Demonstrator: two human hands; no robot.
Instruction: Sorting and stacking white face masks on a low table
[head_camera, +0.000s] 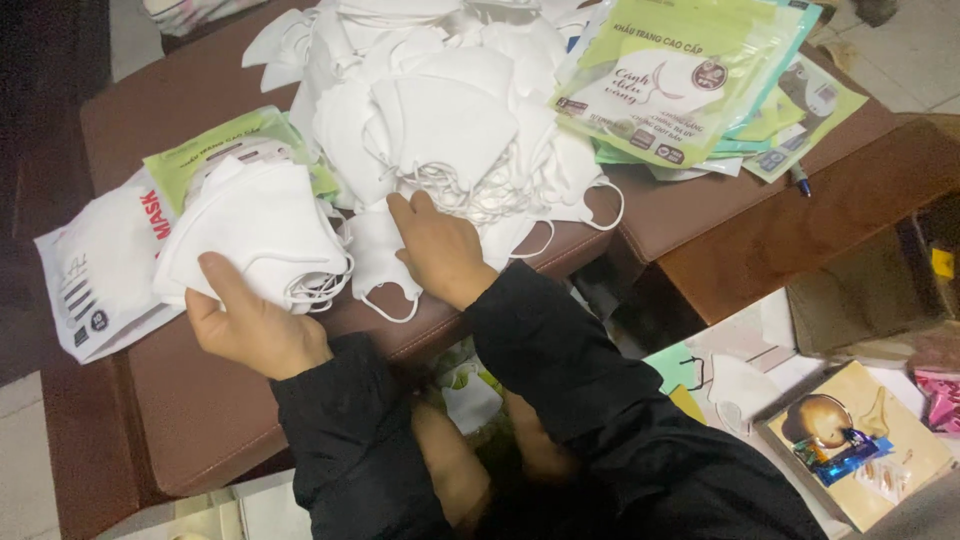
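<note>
My left hand (245, 315) grips a small stack of folded white face masks (262, 230) by its lower edge, over the brown padded bench (190, 400). My right hand (435, 245) lies flat, fingers reaching into the big loose pile of white masks (440, 110) in the middle of the bench. One single mask (380, 265) lies between my two hands. Both arms wear black sleeves.
A white packaging bag (95, 275) and a green one (215, 145) lie under the held stack at the left. Several green and white bags (680, 80) are stacked at the top right, with a pen (800, 180) beside them. A cardboard box (860, 290) and a flat printed box (860, 445) sit lower right.
</note>
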